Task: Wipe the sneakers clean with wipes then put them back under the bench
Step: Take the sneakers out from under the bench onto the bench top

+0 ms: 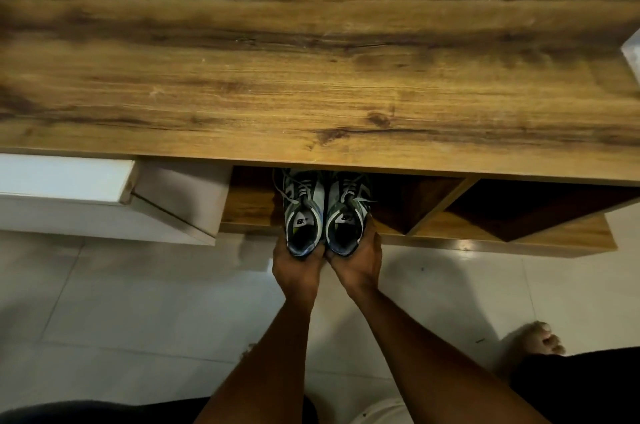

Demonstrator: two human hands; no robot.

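Pair of grey-and-white mesh running sneakers [323, 212] held at the heels on the lower shelf [249, 212] of a wood-grain bench [311, 77].

The left hand [298, 268] cups the heel of the left shoe and the right hand [358, 261] the heel of the right, fingers curled round the padded collars. The shoes sit side by side and touching, toes hidden beneath the bench top, heels at the shelf's front edge. Judged light, with soft mesh uppers, loose laces and firmer rubber soles; the stiff heel counter offers the surest hold. The laminate shelf looks smooth, so the soles should slide readily. Glossy pale floor tiles [138, 302] lie below; a white drawer [69, 188] stands open at left.
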